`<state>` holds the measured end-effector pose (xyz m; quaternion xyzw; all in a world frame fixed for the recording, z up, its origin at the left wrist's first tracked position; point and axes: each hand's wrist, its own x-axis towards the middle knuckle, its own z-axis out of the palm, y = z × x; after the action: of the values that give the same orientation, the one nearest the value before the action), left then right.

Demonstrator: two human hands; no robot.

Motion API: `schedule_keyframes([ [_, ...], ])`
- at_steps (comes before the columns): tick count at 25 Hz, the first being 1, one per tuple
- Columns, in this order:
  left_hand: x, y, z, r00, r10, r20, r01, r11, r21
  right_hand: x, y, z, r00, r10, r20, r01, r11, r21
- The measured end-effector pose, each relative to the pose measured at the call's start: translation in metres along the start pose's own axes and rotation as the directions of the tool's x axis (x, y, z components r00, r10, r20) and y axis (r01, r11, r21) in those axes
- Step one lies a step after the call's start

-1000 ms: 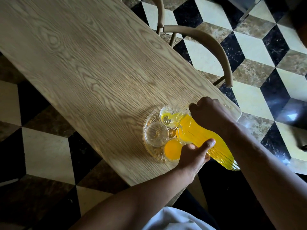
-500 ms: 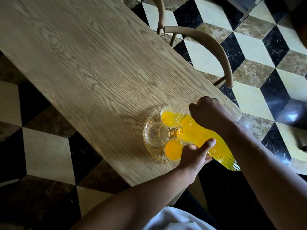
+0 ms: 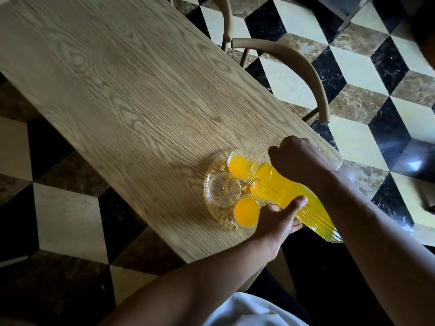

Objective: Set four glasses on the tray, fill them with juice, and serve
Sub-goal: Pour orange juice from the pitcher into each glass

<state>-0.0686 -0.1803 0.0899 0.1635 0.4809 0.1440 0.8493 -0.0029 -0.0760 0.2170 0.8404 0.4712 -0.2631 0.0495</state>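
A round clear glass tray (image 3: pixel 211 208) sits near the table's near end. On it stand a far glass (image 3: pixel 237 166) holding orange juice, an empty glass (image 3: pixel 223 189) at the left, and a near glass (image 3: pixel 246 211) full of juice. A fourth glass is mostly hidden under the jug. A ribbed glass jug (image 3: pixel 296 198) of orange juice is tilted, its spout over the far glass. My right hand (image 3: pixel 299 158) grips the jug near its top. My left hand (image 3: pixel 277 217) supports the jug's body from below, beside the near glass.
The wooden table (image 3: pixel 122 95) stretches away to the upper left. A wooden chair (image 3: pixel 303 67) with a curved back stands at the table's right side. The floor (image 3: pixel 367 74) is chequered black, cream and brown marble.
The far glass has filled with juice from nearly empty to mostly full. Both hands and the jug have stayed almost in place.
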Motion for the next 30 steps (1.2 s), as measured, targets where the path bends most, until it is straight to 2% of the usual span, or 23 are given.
schedule_keyframes([
  [12,0.002,0.0,-0.003,1.0,-0.014,-0.014,0.014,1.0,0.009,0.003,0.003,-0.001,1.0,0.004,0.004,-0.004,1.0,0.023],
  [21,0.011,-0.002,-0.007,0.992,0.09,-0.087,-0.079,0.99,0.118,0.006,0.014,0.001,0.998,0.017,-0.053,-0.009,0.989,0.151],
  [30,0.003,-0.004,-0.012,0.983,0.15,-0.103,-0.131,0.977,0.17,-0.011,0.013,-0.002,0.996,0.022,-0.086,-0.008,0.987,0.161],
])
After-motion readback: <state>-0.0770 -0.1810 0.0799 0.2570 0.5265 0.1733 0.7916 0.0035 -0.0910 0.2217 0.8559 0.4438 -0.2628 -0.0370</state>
